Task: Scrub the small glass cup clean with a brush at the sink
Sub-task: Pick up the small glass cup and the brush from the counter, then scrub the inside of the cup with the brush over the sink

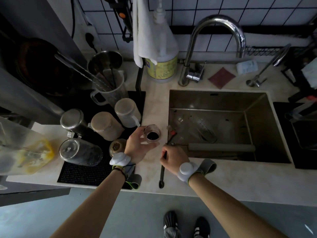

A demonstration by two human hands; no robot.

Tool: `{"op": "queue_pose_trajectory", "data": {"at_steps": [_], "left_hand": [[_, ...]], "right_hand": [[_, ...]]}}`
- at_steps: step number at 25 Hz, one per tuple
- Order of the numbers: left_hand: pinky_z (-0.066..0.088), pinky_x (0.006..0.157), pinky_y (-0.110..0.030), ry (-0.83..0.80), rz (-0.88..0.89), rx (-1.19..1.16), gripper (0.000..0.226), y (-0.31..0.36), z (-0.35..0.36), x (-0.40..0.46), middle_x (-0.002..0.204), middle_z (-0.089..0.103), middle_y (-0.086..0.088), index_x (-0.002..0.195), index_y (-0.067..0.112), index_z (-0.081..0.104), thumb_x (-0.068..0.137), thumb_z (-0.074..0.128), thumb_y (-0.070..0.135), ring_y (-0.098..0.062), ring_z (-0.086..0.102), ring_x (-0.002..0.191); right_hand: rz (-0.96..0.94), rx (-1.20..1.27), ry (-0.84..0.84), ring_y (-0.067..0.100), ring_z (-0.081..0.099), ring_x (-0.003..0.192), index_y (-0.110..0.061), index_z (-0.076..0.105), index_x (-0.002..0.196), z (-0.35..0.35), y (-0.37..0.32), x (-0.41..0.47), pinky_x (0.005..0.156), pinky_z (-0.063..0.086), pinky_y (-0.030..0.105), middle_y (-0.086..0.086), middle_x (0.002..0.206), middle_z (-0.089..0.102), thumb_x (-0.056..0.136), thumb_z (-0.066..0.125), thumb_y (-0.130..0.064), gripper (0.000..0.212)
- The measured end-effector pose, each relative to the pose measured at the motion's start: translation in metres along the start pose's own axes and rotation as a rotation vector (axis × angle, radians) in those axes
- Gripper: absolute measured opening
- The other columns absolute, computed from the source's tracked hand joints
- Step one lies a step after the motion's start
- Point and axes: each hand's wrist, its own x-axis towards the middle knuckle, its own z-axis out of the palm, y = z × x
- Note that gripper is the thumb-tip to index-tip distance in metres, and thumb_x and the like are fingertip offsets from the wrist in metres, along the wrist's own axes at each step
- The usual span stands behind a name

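My left hand holds a small glass cup over the counter, just left of the sink; its fingers curl round the cup's side. Dark residue sits in the cup's bottom. My right hand grips a thin black-handled brush near the sink's front-left corner. The brush's head points up toward the cup, close to its right side. Its handle end hangs over the counter's front part.
A black mat at left carries several upturned glasses and jars. A clear glass lies in the sink basin. The chrome tap arches over the sink's back. A soap bottle and white towel stand behind.
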Motion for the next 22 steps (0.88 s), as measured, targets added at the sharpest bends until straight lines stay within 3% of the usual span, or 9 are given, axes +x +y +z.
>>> {"op": "queue_pose_trajectory", "data": {"at_steps": [4,7,9,11,15,19,22], "left_hand": [[0.055,0.079,-0.016,-0.063,0.054,0.051,0.063,0.021,0.018,0.007,0.115,0.072,0.009,0.124,0.022,0.063,0.069,0.094,0.02,0.0,0.07,0.097],[0.057,0.079,-0.019,-0.096,0.061,0.045,0.064,0.035,0.03,0.011,0.11,0.072,0.016,0.12,0.028,0.063,0.064,0.092,0.035,-0.001,0.07,0.096],[0.058,0.079,-0.023,-0.124,0.076,0.056,0.064,0.045,0.049,0.014,0.107,0.072,0.02,0.117,0.029,0.064,0.061,0.089,0.045,-0.001,0.07,0.095],[0.059,0.08,-0.029,-0.134,0.073,0.068,0.064,0.049,0.061,0.016,0.106,0.072,0.021,0.116,0.029,0.065,0.06,0.088,0.048,-0.002,0.07,0.094],[0.059,0.078,-0.029,-0.166,0.058,0.097,0.061,0.054,0.09,0.024,0.104,0.072,0.025,0.113,0.033,0.065,0.059,0.089,0.047,0.0,0.071,0.092],[0.062,0.084,-0.04,-0.18,0.033,0.144,0.063,0.061,0.113,0.037,0.101,0.076,0.017,0.115,0.035,0.063,0.059,0.091,0.042,-0.004,0.073,0.091],[0.06,0.087,-0.047,-0.189,0.019,0.209,0.069,0.068,0.126,0.052,0.106,0.075,0.013,0.12,0.033,0.06,0.057,0.086,0.047,-0.013,0.073,0.096]], "right_hand": [[0.067,0.045,0.271,0.006,0.052,0.052,-0.03,0.053,0.081,-0.048,0.03,-0.012,0.047,0.038,0.026,-0.011,0.058,0.053,0.086,0.064,-0.027,0.012],[0.089,0.126,0.409,0.002,0.058,0.055,-0.027,0.063,0.088,-0.081,0.064,-0.027,0.049,0.042,0.024,-0.014,0.056,0.055,0.087,0.063,-0.023,0.004],[0.171,0.213,0.461,-0.003,0.068,0.059,-0.028,0.066,0.091,-0.109,0.092,-0.041,0.051,0.052,0.022,-0.014,0.061,0.065,0.092,0.063,-0.016,0.012],[0.243,0.287,0.45,0.003,0.075,0.061,-0.031,0.065,0.092,-0.131,0.111,-0.047,0.052,0.058,0.021,-0.016,0.066,0.07,0.095,0.062,-0.009,0.022],[0.305,0.383,0.396,0.017,0.077,0.06,-0.022,0.066,0.108,-0.166,0.136,-0.057,0.056,0.064,0.031,0.008,0.083,0.069,0.097,0.059,-0.003,0.023],[0.236,0.33,0.379,0.026,0.074,0.062,-0.022,0.056,0.122,-0.19,0.143,-0.059,0.051,0.062,0.033,0.004,0.091,0.065,0.099,0.056,-0.001,0.032],[0.148,0.177,0.338,0.032,0.072,0.082,-0.012,0.053,0.135,-0.205,0.152,-0.052,0.068,0.061,0.045,0.011,0.103,0.067,0.099,0.059,-0.002,0.037]]}}
